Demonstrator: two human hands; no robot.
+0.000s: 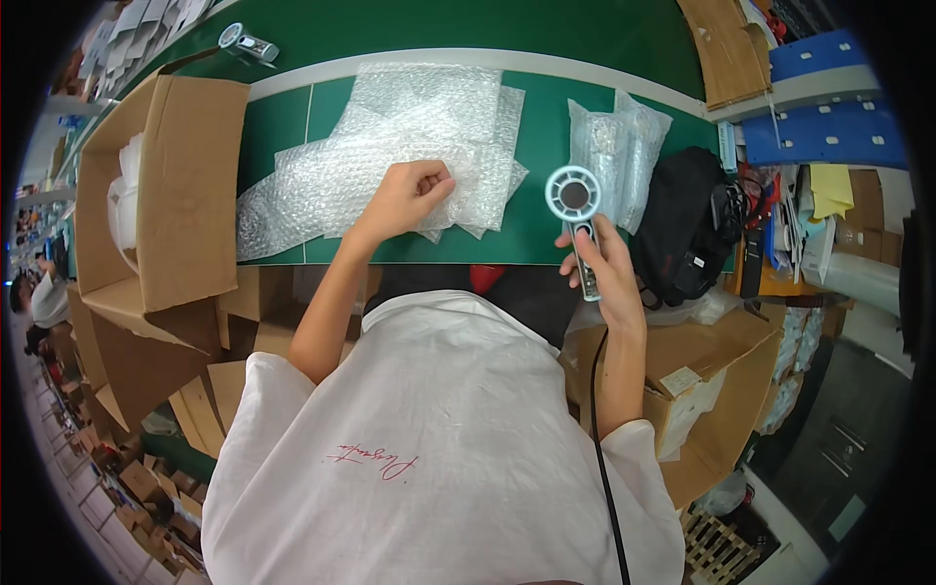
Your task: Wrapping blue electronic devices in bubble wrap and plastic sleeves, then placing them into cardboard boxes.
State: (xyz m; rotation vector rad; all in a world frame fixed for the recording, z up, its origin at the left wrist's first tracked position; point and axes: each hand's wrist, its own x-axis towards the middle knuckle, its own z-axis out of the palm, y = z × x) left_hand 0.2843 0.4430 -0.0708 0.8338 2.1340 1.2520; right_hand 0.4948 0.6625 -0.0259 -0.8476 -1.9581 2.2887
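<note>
My right hand (606, 265) is wrapped round the handle of a small handheld fan-like device (573, 193), pale blue, with a spoked ring head and a dark round centre. Its head points away from me, over the table's near edge. My left hand (409, 198) is curled into a loose fist on a pile of clear bubble wrap bags (390, 146); nothing shows between its fingers. Just beyond the device lie two bubble-wrapped packages (600, 146), side by side. A similar device (249, 45) lies unwrapped at the far left.
An open cardboard box (195, 185) with white contents stands at the left. To the right are a black bag (678, 229) and another open carton (721, 400) below table height. A pale strip (546, 66) crosses the green table (546, 97). A black cable (600, 439) runs beside my right forearm.
</note>
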